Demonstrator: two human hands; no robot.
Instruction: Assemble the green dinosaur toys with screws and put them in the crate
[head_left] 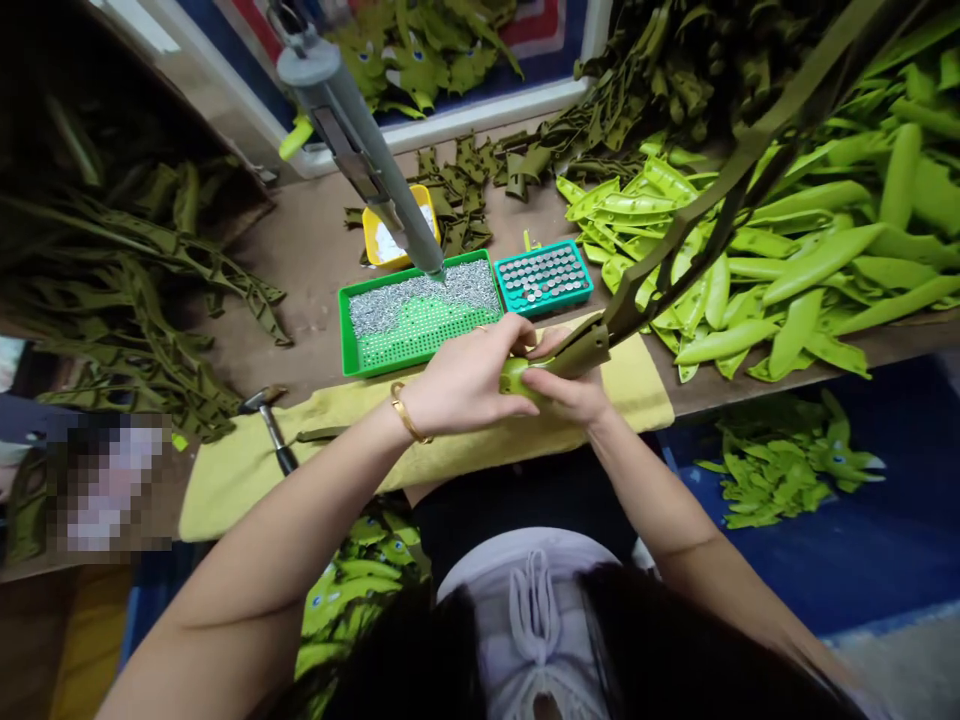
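Observation:
Over the yellow cloth (637, 385), my left hand (469, 375) and my right hand (574, 395) are close together, both closed on one lime-green plastic part (516, 378). A long, curved olive-green plastic strip (589, 347) meets this part at my right hand and stretches up toward the upper right. My fingers hide how the two pieces join. Just beyond my hands are a green tray (420, 335) of small metal pins or screws and a teal tray (547, 278) with rows of small round metal pieces. A grey hanging power screwdriver (367, 150) points down at the green tray.
Lime-green curved plastic shells (810, 260) are heaped at right, olive strips (165, 270) at left. A hammer (271, 430) lies on the cloth's left part. A yellow dish (371, 235) stands behind the green tray. Below right, a blue bin (900, 540) holds green parts.

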